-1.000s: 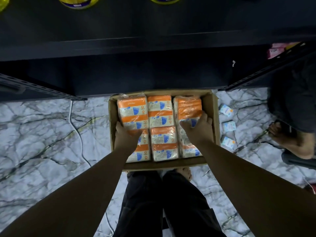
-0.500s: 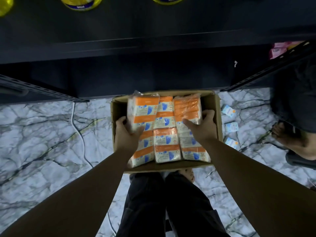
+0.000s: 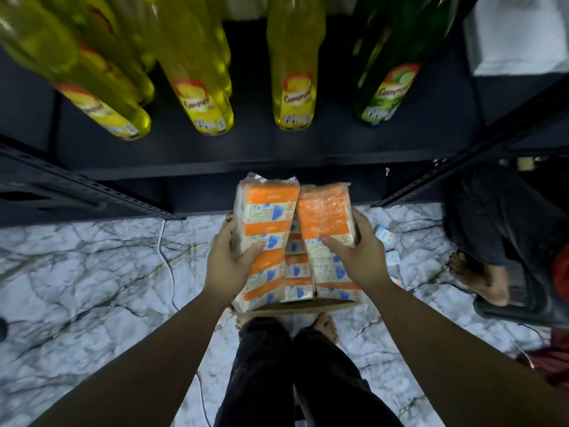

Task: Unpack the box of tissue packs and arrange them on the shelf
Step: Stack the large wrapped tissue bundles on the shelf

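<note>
My left hand (image 3: pixel 229 266) grips a long orange-and-white multipack of tissue packs (image 3: pixel 266 208), lifted above the cardboard box (image 3: pixel 308 306) on the floor. Beside it my right hand (image 3: pixel 357 257) grips a second multipack (image 3: pixel 324 211), also raised. The two packs lean together at their tops, in front of the black shelf (image 3: pixel 261 146). A third pack (image 3: pixel 297 272) lies in the box between them. Most of the box is hidden by the packs and my hands.
Yellow bottles (image 3: pixel 294 87) and a green bottle (image 3: pixel 388 90) stand on the shelf above. A white cable (image 3: pixel 164 254) runs over the marble floor at left. Small tissue packets (image 3: pixel 385 235) lie right of the box. Another person's foot (image 3: pixel 480 282) is at right.
Both hands have lifted their multipacks up out of the box toward the shelf. The camera has tilted up, bringing the bottles on the shelf into view.
</note>
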A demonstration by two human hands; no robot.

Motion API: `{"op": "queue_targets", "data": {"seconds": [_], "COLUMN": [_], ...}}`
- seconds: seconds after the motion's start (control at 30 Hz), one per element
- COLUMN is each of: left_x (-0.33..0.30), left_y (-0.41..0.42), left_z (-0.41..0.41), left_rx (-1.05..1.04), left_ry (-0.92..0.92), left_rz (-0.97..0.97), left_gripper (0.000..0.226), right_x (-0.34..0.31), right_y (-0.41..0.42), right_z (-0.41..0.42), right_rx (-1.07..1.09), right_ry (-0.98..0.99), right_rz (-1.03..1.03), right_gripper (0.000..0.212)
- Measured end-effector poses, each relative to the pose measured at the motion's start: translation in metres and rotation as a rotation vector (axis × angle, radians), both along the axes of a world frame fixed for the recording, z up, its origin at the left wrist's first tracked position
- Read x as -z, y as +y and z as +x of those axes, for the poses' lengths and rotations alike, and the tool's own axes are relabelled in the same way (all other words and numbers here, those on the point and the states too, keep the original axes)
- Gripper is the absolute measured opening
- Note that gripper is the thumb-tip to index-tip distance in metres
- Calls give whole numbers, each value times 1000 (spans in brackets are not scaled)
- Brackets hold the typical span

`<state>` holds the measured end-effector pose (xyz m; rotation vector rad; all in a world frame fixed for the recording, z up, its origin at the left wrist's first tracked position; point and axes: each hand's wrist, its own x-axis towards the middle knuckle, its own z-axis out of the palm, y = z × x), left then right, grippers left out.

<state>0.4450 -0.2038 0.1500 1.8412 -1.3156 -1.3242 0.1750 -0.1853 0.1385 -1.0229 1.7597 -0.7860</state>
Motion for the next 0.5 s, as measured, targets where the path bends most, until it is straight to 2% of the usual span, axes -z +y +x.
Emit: {"op": "queue_targets", "data": {"seconds": [0.1,0.2,0.5], "left_x": [-77,-148,-313], "left_y": [3,6,-16], "left_z": [-8,-14,-20], "left_rx": [3,15,-7], "left_ry": [66,126,308], "left_rz": [-112,-202,-405], "left_gripper": [36,40,48], "right_x": [-66,-131,-301], "right_y": [2,3,-15], "right_z": [-2,-6,-19], "right_rx": [-11,-6,22], "right_ry": [-29,-53,-25], "right_rz": [-84,-170,-433], "right_gripper": [71,72,52]}}
